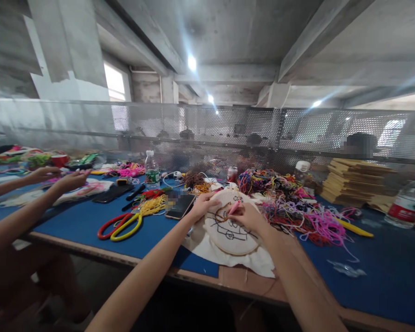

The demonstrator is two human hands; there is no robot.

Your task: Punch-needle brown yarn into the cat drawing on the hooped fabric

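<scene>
While the embroidery hoop (230, 236) is gripped by its rim in the left hand (206, 204), a pink tool (234, 207) is pinched over it by the right hand (246, 216). Left of the hoop, a phone (182, 206) is laid.

I saw white cloth (233, 246) stretched flat in a round hoop (232, 254), tilted near the tabletop (69, 228) edge, bearing black outlines (230, 235) and a brown thread (222, 217) curve, where a pink tool (234, 208) slanted downward.

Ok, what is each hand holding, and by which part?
The left hand holds the hoop by its upper-left edge. The right hand grips a pink tool; exactly where along it can't be told.
</scene>
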